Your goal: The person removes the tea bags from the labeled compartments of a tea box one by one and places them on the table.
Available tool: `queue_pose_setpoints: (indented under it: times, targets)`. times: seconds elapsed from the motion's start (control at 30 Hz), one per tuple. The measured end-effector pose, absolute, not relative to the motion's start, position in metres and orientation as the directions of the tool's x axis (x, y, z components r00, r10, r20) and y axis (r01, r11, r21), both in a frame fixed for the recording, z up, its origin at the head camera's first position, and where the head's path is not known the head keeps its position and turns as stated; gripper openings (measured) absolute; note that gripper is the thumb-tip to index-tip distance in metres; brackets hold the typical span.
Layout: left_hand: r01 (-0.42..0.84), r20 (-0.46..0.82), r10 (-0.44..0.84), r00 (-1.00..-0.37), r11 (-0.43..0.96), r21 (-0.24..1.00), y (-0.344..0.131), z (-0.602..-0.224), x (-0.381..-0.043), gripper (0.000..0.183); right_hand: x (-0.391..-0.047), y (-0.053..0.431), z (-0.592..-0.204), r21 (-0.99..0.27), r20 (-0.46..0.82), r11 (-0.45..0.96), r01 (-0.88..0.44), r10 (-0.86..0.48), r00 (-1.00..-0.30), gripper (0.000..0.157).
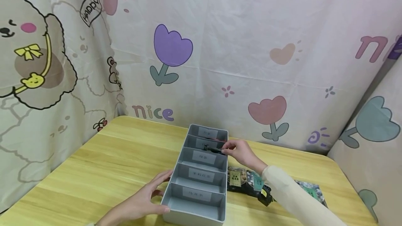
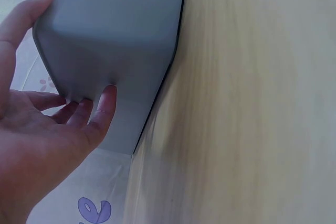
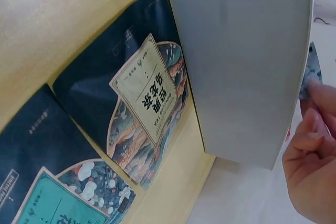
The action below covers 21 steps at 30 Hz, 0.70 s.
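Note:
A long grey divided box (image 1: 194, 215) stands on the table, a paper label in each compartment. At its near left corner my left hand (image 1: 141, 198) holds it, the thumb at the near rim and the fingertips against the left side wall (image 2: 142, 51). My right hand (image 1: 240, 151) pinches a small dark packet (image 1: 211, 149) over the second compartment from the far end. In the right wrist view, a patterned bit of the packet (image 3: 311, 72) shows above the box's rim, beside the fingers of my right hand (image 3: 315, 150).
Dark tea pouches lie right of the box, one with a cream label (image 3: 147, 90), another with a teal label (image 3: 60, 203). Near the right forearm is a black object with a yellow mark (image 1: 265, 195). A patterned cloth (image 1: 220, 62) hangs behind the table (image 1: 94, 170).

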State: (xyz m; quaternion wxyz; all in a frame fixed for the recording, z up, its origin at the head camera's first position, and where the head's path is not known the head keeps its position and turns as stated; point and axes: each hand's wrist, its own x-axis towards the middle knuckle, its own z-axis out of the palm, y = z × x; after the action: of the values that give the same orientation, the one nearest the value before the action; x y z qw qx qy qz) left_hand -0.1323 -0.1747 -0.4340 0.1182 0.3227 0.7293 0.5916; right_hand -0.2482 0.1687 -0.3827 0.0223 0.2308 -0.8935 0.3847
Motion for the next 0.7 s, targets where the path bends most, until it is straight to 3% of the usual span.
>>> queue_pose_setpoints:
  times: [0.7]
  targets:
    - [0.318, 0.205, 0.604, -0.77, 0.086, 0.944, -0.1739, -0.4303, -0.1293, 0.083, -0.2577, 0.1733, -0.3793, -0.62, 0.398, 0.605, -0.499, -0.306, -0.865, 0.006]
